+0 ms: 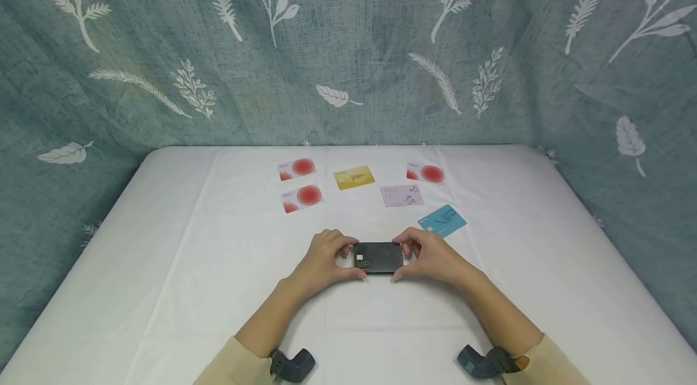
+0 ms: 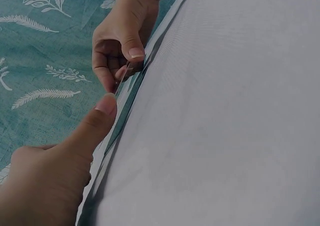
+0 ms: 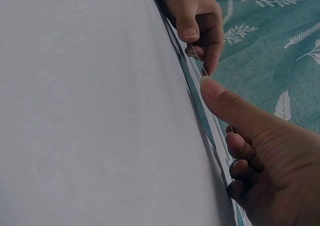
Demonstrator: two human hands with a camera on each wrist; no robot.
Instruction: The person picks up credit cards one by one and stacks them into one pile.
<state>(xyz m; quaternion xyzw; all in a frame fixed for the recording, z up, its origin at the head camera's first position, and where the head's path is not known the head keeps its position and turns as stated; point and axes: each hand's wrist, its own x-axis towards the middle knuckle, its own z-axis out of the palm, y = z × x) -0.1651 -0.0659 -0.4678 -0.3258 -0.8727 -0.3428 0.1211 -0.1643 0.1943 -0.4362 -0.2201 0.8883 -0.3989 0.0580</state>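
Observation:
A black card (image 1: 378,259) marked "VIP", with a pale chip, is held level over the white table. My left hand (image 1: 327,259) pinches its left end, thumb at the near edge and fingers at the far edge. The other end is pinched the same way by my right hand (image 1: 432,255). In both wrist views the card shows edge-on as a thin line between the left hand (image 2: 60,163) and the right hand (image 3: 265,136). Just beyond the right fingers lies a blue "VIP" card (image 1: 445,220).
Further back on the white tablecloth (image 1: 218,288) lie three cards with red circles, one of them at the right (image 1: 426,173), a gold card (image 1: 354,177) and a lilac card (image 1: 402,196). A green leaf-patterned curtain (image 1: 370,58) hangs behind the table.

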